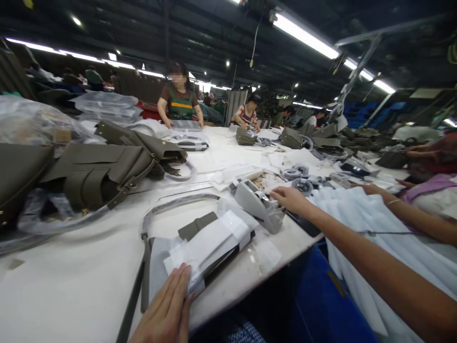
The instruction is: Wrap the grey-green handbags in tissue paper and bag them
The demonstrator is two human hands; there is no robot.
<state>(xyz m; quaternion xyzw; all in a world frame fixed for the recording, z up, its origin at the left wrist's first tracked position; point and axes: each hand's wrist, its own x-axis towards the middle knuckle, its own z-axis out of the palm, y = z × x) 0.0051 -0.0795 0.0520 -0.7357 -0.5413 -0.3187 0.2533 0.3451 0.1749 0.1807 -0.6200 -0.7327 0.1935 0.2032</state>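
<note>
A bag wrapped in white paper (217,243) lies near the table edge, its grey-wrapped strap looped behind it. My left hand (169,305) rests on the near end of the wrapping, fingers extended and lying side by side. Beyond the bag's far end stands a grey tape dispenser (255,202). My right hand (291,200) reaches to the dispenser's right end, thumb and fingers bent together at the tape; whatever lies between the fingertips is too small to make out.
Olive bags (98,166) crowd the table's left side. Wrapped strap coils (300,178) lie past my right hand. White sheets (350,219) hang at the right above a blue bin (321,295). A neighbour's arm (403,209) reaches in there; people work across the table.
</note>
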